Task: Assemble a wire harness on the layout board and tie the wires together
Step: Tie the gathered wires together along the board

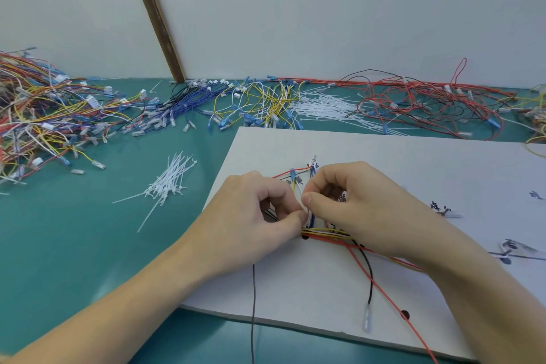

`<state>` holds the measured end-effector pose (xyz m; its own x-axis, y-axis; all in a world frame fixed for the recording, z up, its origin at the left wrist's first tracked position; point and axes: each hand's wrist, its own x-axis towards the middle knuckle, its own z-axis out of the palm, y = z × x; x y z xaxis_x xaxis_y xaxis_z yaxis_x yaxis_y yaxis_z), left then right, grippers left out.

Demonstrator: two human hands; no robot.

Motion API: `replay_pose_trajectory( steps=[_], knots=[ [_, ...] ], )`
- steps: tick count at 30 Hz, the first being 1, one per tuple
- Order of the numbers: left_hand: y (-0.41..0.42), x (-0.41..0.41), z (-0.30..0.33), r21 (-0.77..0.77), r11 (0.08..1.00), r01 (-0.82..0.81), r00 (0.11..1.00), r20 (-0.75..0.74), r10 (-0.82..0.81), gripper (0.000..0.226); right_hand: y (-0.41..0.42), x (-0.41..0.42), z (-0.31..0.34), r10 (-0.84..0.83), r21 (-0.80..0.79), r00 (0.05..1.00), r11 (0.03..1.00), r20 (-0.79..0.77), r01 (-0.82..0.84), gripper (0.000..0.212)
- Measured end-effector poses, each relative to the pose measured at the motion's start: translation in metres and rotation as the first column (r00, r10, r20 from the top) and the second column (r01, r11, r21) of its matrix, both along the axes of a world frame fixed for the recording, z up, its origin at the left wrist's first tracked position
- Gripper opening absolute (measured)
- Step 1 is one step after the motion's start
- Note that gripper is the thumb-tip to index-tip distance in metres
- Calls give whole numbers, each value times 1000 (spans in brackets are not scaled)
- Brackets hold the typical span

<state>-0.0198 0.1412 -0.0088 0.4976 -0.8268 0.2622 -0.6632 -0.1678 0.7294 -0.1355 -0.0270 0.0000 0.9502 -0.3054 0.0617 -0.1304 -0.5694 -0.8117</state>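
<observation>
A white layout board [384,156] lies on the green table, with handwritten marks on it. On it a small bundle of wires [325,235], red, yellow, white, blue and black, runs between my hands. My left hand [251,216] and my right hand [354,207] meet at the bundle's upright branch, both with fingers curled, pinching something thin and white [305,207] around the wires there. A red wire [384,287] and a black wire [369,275] with a clear terminal trail toward the board's near edge. Another black wire [253,304] hangs off the front.
A loose heap of white cable ties [168,180] lies left of the board. Piles of wires line the back of the table: mixed colours [44,112] at left, blue [189,100], yellow [266,103], more white ties [325,109], red [419,103]. A wall stands behind.
</observation>
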Motion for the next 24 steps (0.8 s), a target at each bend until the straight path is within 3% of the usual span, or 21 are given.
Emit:
replay_pose_trajectory(
  steps=[10, 19, 24],
  knots=[
    [0, 4, 1, 38, 999, 19, 1000, -13, -19, 4, -2, 3, -5, -70, -81, 995, 994, 75, 76, 14],
    [-1, 4, 0, 29, 1000, 4, 998, -69, -2, 4, -4, -2, -3, -3, 222, 1000, 975, 23, -2, 12],
    [-2, 4, -1, 29, 999, -12, 998, -60, 14, 7, -3, -1, -3, -29, 164, 1000, 986, 11, 27, 11]
  ],
)
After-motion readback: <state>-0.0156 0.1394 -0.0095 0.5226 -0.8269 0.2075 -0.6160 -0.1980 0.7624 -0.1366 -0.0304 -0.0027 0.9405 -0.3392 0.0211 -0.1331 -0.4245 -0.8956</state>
